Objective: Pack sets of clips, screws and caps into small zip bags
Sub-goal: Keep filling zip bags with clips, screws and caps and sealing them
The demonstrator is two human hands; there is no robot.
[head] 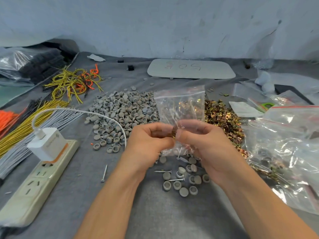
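Observation:
A small clear zip bag (181,107) with a red seal line stands upright in the middle, held between my two hands. My left hand (146,144) and my right hand (205,140) both pinch gold metal clips (174,133) at the bag's lower part. Behind the bag lies a large heap of grey caps (120,114), and to its right a heap of gold clips (224,119). Loose grey caps (183,183) and silver screws (104,173) lie on the grey cloth below my hands.
A white power strip (34,185) with a charger (46,144) and white cable lies at the left. Bundles of yellow, orange and grey wires (72,83) lie farther left. Filled zip bags (284,152) pile up at the right. A pale tray (191,69) rests by the wall.

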